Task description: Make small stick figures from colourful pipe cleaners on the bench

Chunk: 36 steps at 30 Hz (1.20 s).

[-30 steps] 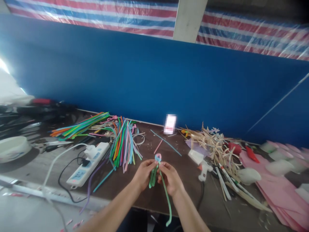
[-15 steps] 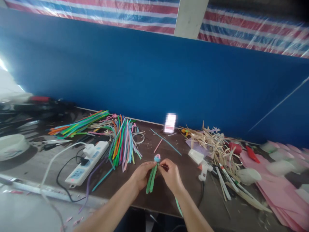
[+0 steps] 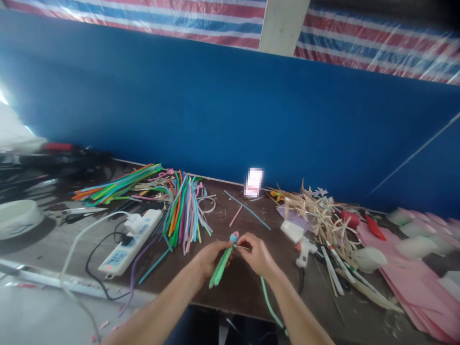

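Observation:
My left hand point(image 3: 212, 258) is closed on a small pipe-cleaner figure point(image 3: 223, 264), near its top. Two long green fuzzy strips hang down and to the left from it, and a pink and light-blue knob point(image 3: 234, 237) tops it. Close beside the knob, my right hand point(image 3: 254, 251) pinches a thin strand at the figure's right side. A light-green pipe cleaner point(image 3: 268, 302) trails from beneath this hand toward the table's front edge. The fingers partly hide where the strand meets the figure.
Bundles of coloured pipe cleaners point(image 3: 185, 211) and a power strip point(image 3: 131, 242) with plugs lie left. Loose blue point(image 3: 247, 211) and pink point(image 3: 235, 216) pieces lie ahead. A glue gun point(image 3: 304, 250), dried strips point(image 3: 316, 211) and pink sheets point(image 3: 413, 287) lie right.
The green strips have swung to the left and lie more slanted. My right hand has drawn slightly rightward, and more of the trailing green pipe cleaner shows.

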Motion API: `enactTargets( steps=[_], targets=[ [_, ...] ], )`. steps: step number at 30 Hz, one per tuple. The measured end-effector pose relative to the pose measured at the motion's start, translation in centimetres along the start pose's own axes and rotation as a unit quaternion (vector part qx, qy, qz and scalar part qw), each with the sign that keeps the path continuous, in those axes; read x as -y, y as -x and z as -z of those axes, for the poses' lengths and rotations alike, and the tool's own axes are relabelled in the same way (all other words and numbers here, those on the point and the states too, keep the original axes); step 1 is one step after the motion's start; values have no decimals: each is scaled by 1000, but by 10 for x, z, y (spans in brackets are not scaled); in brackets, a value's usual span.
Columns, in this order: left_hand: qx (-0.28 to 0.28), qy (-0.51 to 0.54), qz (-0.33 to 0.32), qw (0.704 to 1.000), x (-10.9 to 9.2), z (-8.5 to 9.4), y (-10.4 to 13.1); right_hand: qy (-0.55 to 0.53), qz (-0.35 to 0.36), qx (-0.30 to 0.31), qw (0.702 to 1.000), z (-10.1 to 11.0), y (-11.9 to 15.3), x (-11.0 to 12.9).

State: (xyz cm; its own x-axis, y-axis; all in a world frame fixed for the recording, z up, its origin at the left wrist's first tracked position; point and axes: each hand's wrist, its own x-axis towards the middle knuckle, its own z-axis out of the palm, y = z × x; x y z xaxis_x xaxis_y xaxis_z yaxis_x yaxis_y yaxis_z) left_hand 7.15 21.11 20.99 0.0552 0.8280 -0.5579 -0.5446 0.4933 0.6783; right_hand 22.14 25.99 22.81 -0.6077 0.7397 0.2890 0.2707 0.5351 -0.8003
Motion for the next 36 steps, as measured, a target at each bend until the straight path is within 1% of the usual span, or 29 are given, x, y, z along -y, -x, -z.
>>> enactTargets(
  steps=[2,4,5,7,10,12,14,16,18,21,22,24,28,31,32,34,36],
  targets=[
    [-3,-32,-5,999,-2,0,3,-24,-73,46,996,1,-1,0],
    [6,-69,-19,997,-5,1,6,-41,-154,106,982,3,-2,-1],
    [12,-90,-28,995,-7,1,7,-47,-183,131,973,3,-4,-1],
    [21,-132,-46,990,-9,1,8,-51,-210,157,964,4,-7,-1],
    [13,-190,-82,978,-11,0,7,-32,-217,152,964,5,-11,0],
    [-7,-218,-119,969,-10,-1,5,-4,-216,128,968,6,-13,3],
    [-37,-232,-164,958,-9,-3,2,33,-205,88,974,6,-12,10],
    [-72,-233,-209,947,-5,-5,-1,71,-190,46,978,5,-9,20],
    [-103,-222,-242,939,-1,-6,-4,137,-166,11,977,1,-3,31],
    [-126,-188,-263,938,5,-8,-7,250,-108,-15,962,-9,8,43],
    [-128,-171,-263,941,6,-9,-7,271,-88,-18,958,-13,12,44],
    [-125,-130,-255,950,7,-11,-8,279,-57,-19,959,-21,18,42],
    [-101,-42,-222,969,6,-14,-8,249,-32,-31,967,-31,22,24],
    [-78,-4,-195,978,3,-14,-9,179,-45,-60,981,-32,20,11],
    [-70,2,-184,980,2,-14,-9,144,-60,-71,985,-32,18,8],
    [-57,6,-161,985,0,-13,-9,33,-131,-76,988,-31,14,1],
    [-45,0,-141,989,-1,-11,-10,-81,-215,-58,971,-31,8,-4]
  ],
)
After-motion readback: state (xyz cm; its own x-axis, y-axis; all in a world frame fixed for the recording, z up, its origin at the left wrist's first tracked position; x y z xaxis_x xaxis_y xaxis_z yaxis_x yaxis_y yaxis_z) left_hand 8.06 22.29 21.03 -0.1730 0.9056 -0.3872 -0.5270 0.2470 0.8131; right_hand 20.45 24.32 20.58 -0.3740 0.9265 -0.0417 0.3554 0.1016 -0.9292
